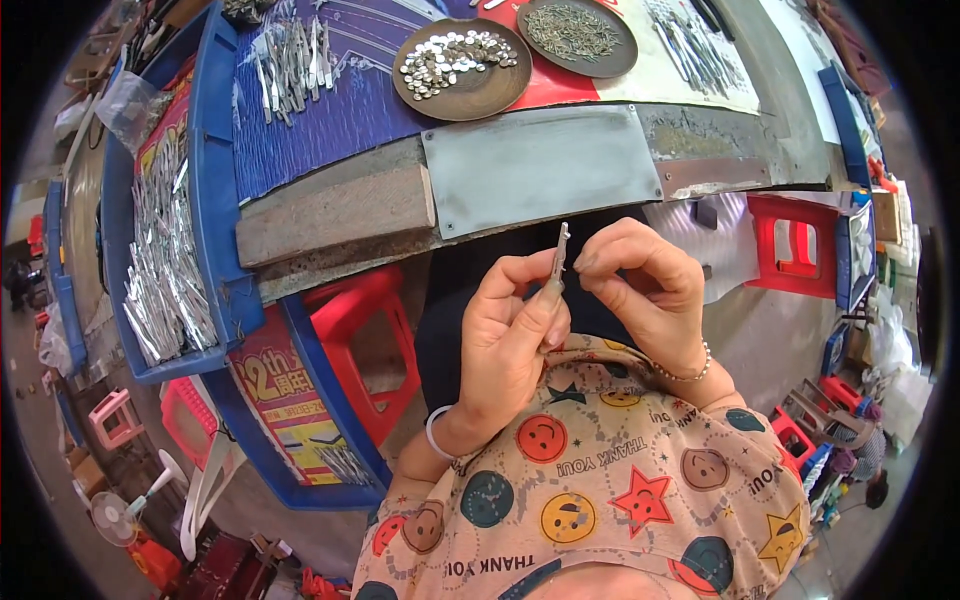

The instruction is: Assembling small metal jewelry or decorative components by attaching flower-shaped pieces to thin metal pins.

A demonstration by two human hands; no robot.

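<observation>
My left hand [510, 335] is closed around a slim silvery metal piece [561, 250], held upright between thumb and fingers. Its upper end, with small bumps along one side, sticks out above my fingertips. Close to its right side, my right hand [655, 295] has its fingers curled in a pinch; anything between the fingertips is too small to make out. Both hands are just in front of the bench edge. Beyond them on the bench, a brown plate [470, 108] carries many small shiny discs. A second plate [600, 70] beside it bears many thin little pins.
A grey metal sheet [540, 165] lies along the bench edge, with a wooden block [340, 215] to its left. Slim metal pieces lie in piles at back left [295, 65] and back right [690, 45]. A blue crate [228, 180] holds more. Red stools [365, 340] stand below.
</observation>
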